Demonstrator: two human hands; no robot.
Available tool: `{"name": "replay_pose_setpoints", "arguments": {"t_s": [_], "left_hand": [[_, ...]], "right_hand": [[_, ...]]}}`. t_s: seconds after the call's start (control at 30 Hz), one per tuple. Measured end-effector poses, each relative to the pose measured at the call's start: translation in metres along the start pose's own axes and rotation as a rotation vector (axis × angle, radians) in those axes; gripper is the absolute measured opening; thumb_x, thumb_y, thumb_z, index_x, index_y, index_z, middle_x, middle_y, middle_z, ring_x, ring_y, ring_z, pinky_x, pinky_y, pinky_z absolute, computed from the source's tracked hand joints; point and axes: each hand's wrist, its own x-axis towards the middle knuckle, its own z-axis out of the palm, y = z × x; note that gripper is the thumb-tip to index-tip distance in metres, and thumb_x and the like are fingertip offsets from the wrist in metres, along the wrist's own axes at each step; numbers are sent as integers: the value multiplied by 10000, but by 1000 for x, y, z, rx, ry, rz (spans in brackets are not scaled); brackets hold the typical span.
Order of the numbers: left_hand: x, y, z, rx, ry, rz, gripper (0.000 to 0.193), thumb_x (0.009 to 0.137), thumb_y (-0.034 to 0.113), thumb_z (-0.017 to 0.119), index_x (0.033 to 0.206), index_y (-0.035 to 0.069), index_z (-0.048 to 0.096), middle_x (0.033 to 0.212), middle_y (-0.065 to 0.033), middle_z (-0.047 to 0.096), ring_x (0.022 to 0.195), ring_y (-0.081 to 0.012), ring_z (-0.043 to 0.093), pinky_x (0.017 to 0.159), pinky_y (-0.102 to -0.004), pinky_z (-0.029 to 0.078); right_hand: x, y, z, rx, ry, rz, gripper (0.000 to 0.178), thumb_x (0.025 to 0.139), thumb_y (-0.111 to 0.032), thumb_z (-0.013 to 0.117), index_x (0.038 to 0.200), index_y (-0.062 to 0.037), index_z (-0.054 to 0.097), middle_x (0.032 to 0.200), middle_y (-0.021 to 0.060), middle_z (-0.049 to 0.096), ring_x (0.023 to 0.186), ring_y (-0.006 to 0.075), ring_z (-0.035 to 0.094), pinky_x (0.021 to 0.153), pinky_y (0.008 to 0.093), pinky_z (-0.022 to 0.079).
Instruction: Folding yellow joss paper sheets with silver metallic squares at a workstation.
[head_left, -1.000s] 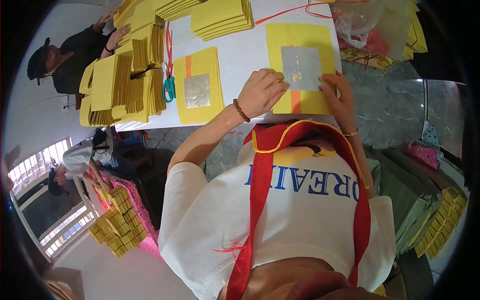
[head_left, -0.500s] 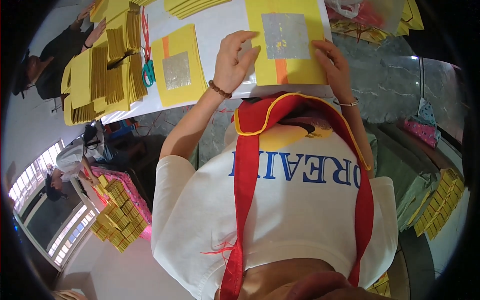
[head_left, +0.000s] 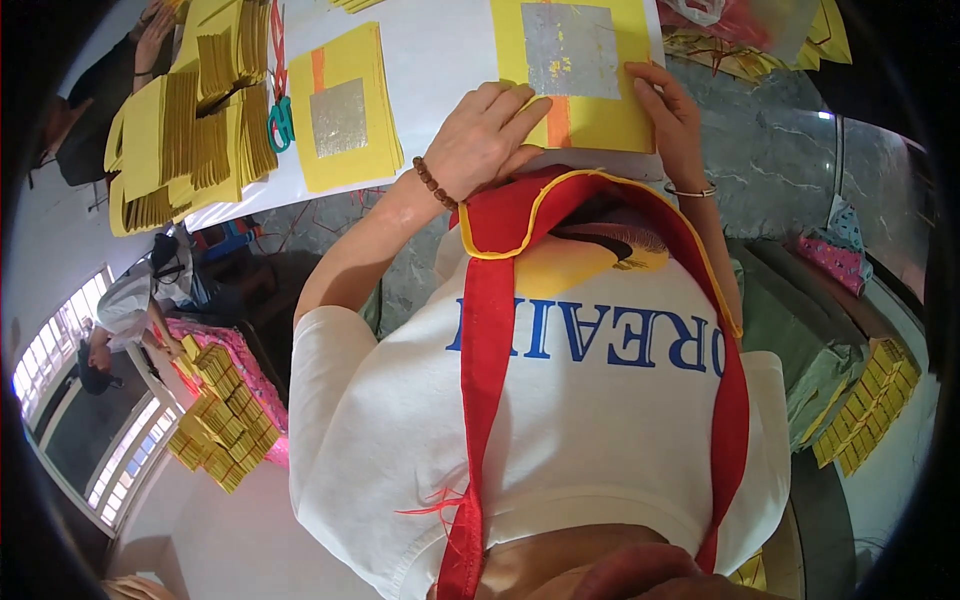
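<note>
A stack of yellow paper sheets [head_left: 610, 125], each face with a silver square and an orange stripe, lies at the near edge of the white table. My left hand [head_left: 490, 135] bends over its near left corner, fingers on top and thumb at the near edge, closed on the paper. At the right edge rests my right hand [head_left: 672, 115], its thumb and forefinger apart and touching the side of the stack. Another similar yellow stack [head_left: 352, 110] lies to the left, beside teal-handled scissors [head_left: 281, 125].
Folded yellow paper bundles [head_left: 165, 130] fill the table's left end, near another person's hand [head_left: 152, 38]. Farther left, a person bends over tied yellow bundles [head_left: 225, 410]. Clear plastic with something red [head_left: 735, 30] lies beyond the right edge. A green-wrapped pile [head_left: 790, 340] stands at right.
My left hand has moved from the left side of the stack to its near left corner and closed there. My right hand stays at the right edge. The whole view has shifted slightly.
</note>
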Motion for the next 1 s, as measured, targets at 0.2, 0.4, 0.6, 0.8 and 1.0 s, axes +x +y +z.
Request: {"name": "replay_pose_setpoints", "arguments": {"t_s": [0.2, 0.4, 0.6, 0.8, 1.0], "left_hand": [[1, 0, -4, -28, 19, 44, 310, 730, 175, 654, 1002, 41, 590, 931, -82, 587, 857, -243, 542, 755, -320, 464], [6, -5, -8, -283, 37, -48, 102, 797, 103, 617, 834, 8, 620, 734, -91, 589, 670, -253, 546, 606, -343, 453], [9, -11, -8, -376, -13, -153, 111, 807, 122, 611, 845, 22, 640, 726, -97, 597, 658, -233, 560, 593, -311, 452], [13, -12, -10, -551, -107, -396, 150, 793, 147, 626, 855, 14, 656, 707, -87, 607, 633, -147, 560, 585, -277, 444], [15, -16, -10, -673, -180, -542, 159, 794, 137, 608, 846, -4, 656, 710, -53, 618, 634, -92, 540, 587, -243, 430]], "right_hand": [[-1, -8, 4, 93, 3, 41, 217, 892, -149, 544, 1064, -36, 614, 1144, 52, 542, 930, 102, 532, 808, 225, 426], [-1, -16, 2, 156, 2, 69, 411, 968, -322, 351, 1063, -21, 615, 1188, 102, 543, 1061, 164, 502, 918, 282, 378], [1, -13, 0, 99, -4, 67, 512, 976, -379, 252, 1083, -32, 613, 1206, 120, 537, 1097, 195, 487, 976, 318, 332], [1, -10, -1, 101, -10, 28, 501, 979, -358, 250, 1087, -35, 616, 1216, 129, 529, 1115, 201, 477, 987, 317, 324], [2, -4, -2, 120, -14, 42, 503, 978, -354, 250, 1089, -25, 614, 1250, 139, 500, 1145, 200, 454, 997, 331, 317]]}}
